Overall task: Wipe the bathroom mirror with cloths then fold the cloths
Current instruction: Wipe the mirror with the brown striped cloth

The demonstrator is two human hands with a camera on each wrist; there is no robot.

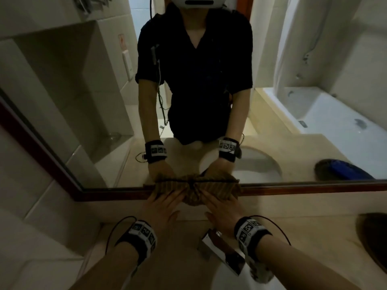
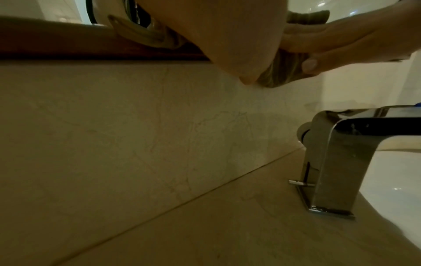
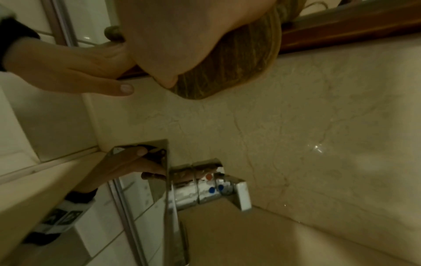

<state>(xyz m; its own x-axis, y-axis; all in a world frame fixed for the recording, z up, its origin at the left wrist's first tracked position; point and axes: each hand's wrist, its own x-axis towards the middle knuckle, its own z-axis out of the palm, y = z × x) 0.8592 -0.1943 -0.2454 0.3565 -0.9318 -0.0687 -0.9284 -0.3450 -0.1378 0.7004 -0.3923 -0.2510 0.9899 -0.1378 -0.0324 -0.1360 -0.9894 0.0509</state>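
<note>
A brown ribbed cloth [image 1: 193,196] lies bunched against the lower wooden frame [image 1: 314,190] of the mirror [image 1: 83,101], its top edge on the glass. I cannot tell whether it is one piece or two. My left hand [image 1: 165,206] presses its left half with straight fingers. My right hand [image 1: 222,208] presses the right half the same way. The left wrist view shows my left palm [image 2: 227,45] over the cloth [image 2: 273,75] and my right hand [image 2: 330,41] beside it. In the right wrist view the cloth [image 3: 227,63] hangs below my right palm [image 3: 182,36], with my left hand [image 3: 68,72] alongside.
A chrome tap [image 1: 222,254] stands right below my hands, over a white basin [image 2: 398,180]. A dark object [image 1: 372,241] sits on the beige counter at the right. Tiled wall closes the left side. The mirror reflects me and a bathtub.
</note>
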